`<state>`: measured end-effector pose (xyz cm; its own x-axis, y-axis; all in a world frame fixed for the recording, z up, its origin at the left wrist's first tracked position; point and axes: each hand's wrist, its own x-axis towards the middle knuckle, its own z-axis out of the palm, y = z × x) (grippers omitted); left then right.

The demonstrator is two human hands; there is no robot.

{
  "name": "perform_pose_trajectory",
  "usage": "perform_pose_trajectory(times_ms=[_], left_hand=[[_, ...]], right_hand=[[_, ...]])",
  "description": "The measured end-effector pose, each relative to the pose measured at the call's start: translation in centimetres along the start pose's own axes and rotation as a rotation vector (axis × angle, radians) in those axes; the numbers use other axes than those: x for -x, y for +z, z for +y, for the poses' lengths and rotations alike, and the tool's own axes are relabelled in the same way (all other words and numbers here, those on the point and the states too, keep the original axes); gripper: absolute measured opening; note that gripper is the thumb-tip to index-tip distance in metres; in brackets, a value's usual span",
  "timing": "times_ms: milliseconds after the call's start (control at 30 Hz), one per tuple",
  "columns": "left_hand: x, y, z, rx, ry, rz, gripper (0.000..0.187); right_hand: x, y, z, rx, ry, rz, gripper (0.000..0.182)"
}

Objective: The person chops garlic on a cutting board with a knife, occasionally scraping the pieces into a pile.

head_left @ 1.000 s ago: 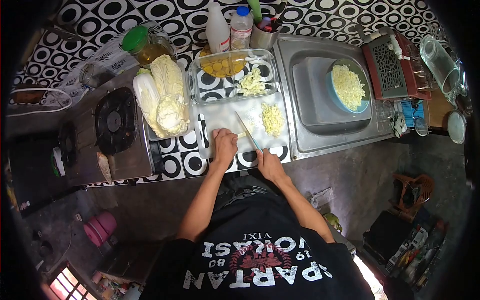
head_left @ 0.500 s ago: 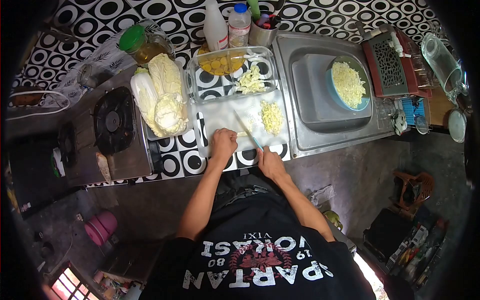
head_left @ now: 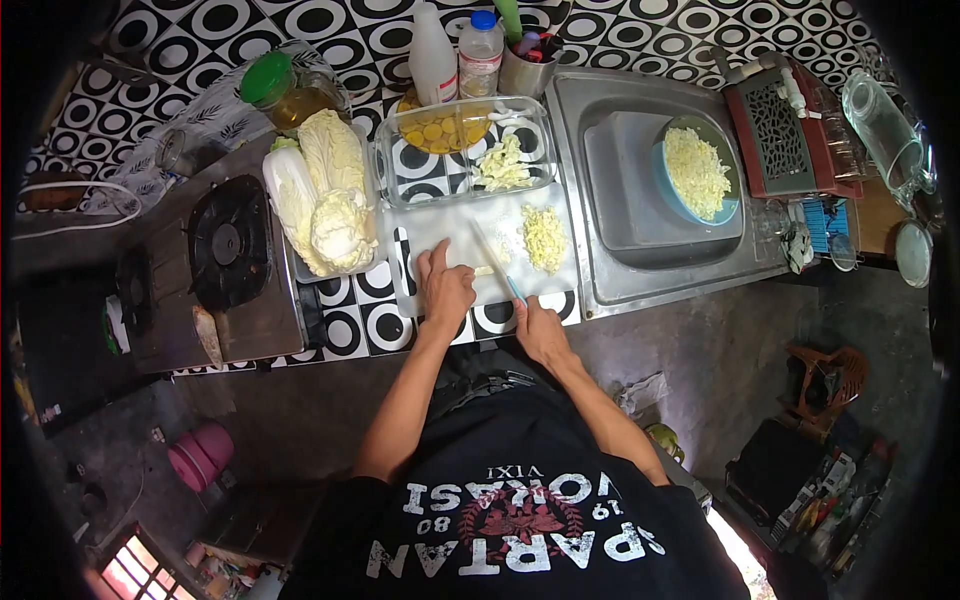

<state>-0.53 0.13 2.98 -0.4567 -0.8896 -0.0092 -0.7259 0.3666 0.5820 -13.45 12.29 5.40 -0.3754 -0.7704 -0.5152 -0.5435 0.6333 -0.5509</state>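
Observation:
My right hand point(head_left: 541, 328) grips the light-blue handle of a kitchen knife point(head_left: 492, 248), its blade angled up and left over a translucent white cutting board point(head_left: 440, 225). Left of the blade, my left hand point(head_left: 447, 288) rests over the board with its fingers spread, its thumb side at the end of a pale vegetable strip point(head_left: 487, 270). Whether the thumb touches the strip I cannot make out. Right of the knife lies a heap of finely chopped pale vegetable point(head_left: 543, 238). Behind the board, a glass dish point(head_left: 400, 192) holds pale-yellow cut pieces point(head_left: 503, 163).
On the left, a tray carries napa cabbage point(head_left: 330, 190) beside a gas stove point(head_left: 232, 240). To the right, a blue bowl point(head_left: 670, 200) of chopped vegetable stands in the steel sink point(head_left: 620, 255). Bottles point(head_left: 480, 55) and a green-lidded jar point(head_left: 268, 78) stand behind.
My left hand's fingers have spread and reached up and left from their bunched pose at the strip. My right hand and the knife have barely moved.

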Motion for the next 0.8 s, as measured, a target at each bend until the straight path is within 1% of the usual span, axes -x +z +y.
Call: perform_pose_trajectory(times_ms=[33,133,267,367,433,567,633,800], left_hand=[[0.0,-0.1,0.0,-0.053,0.048,0.026,0.014],[0.3,0.4,-0.6,-0.030,0.074,0.005,0.013],[0.6,1.1,-0.7,-0.025,0.089,0.045,0.014],[0.5,0.1,0.3,-0.061,0.077,0.072,0.015],[0.3,0.5,0.0,0.047,0.051,-0.011,0.015],[0.0,1.0,-0.9,0.103,0.109,-0.007,0.014],[0.0,1.0,-1.0,0.129,0.154,0.029,0.013],[0.0,1.3,-1.2,0.138,0.143,-0.013,0.013]], right_hand=[[0.2,0.0,-0.1,-0.021,-0.021,-0.009,0.042],[0.1,0.6,0.2,-0.051,-0.028,-0.044,0.043],[-0.2,1.4,0.9,-0.021,-0.032,-0.035,0.042],[-0.3,1.8,0.5,0.013,-0.027,-0.025,0.041],[-0.4,1.8,0.3,0.036,-0.043,0.009,0.041],[-1.2,1.7,-0.5,0.034,-0.068,0.019,0.041],[-1.5,1.7,-0.8,0.040,-0.057,0.020,0.043],[-1.1,0.9,-0.6,0.016,-0.029,0.006,0.044]])
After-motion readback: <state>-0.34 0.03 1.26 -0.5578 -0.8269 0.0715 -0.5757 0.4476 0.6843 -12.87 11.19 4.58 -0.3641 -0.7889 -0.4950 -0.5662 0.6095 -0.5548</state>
